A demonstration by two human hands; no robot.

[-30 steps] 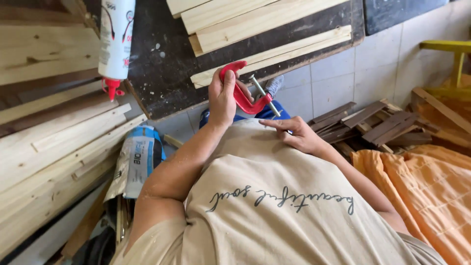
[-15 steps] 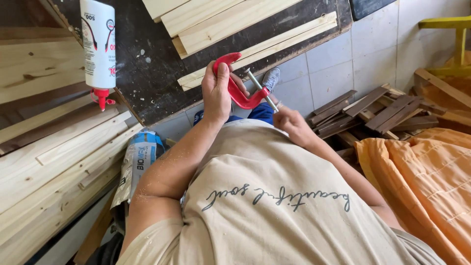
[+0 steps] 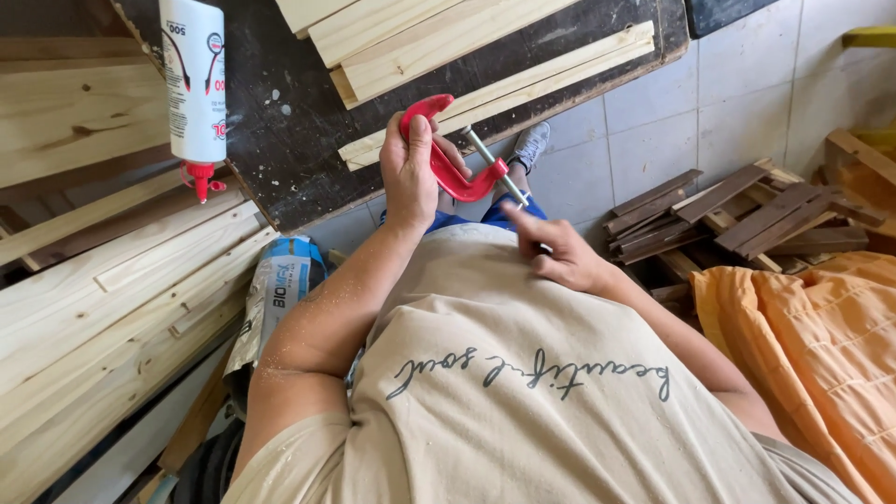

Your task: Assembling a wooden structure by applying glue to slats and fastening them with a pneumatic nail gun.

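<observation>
My left hand (image 3: pixel 413 177) grips the curved frame of a red C-clamp (image 3: pixel 455 175), holding it at the near edge of a dark workboard (image 3: pixel 280 149). The clamp's steel screw (image 3: pixel 495 177) slants down toward my right hand (image 3: pixel 560 257), whose fingers pinch the screw's handle end just above my beige shirt. A thin pale wood strip (image 3: pixel 523 89) lies on the board right behind the clamp. Wider pine boards (image 3: pixel 420 42) are stacked beyond it.
A white glue bottle (image 3: pixel 194 84) with a red nozzle stands upside down at the board's left. Long pine planks (image 3: pixel 103 299) lie on the left, a printed bag (image 3: pixel 280 289) beside them. Dark wood offcuts (image 3: pixel 737 219) and orange cloth (image 3: pixel 812 345) sit on the right.
Both hands and the clamp sit slightly lower and closer to my body than a second ago; my right hand has drawn back along the screw toward my shirt. The view has shifted a little.
</observation>
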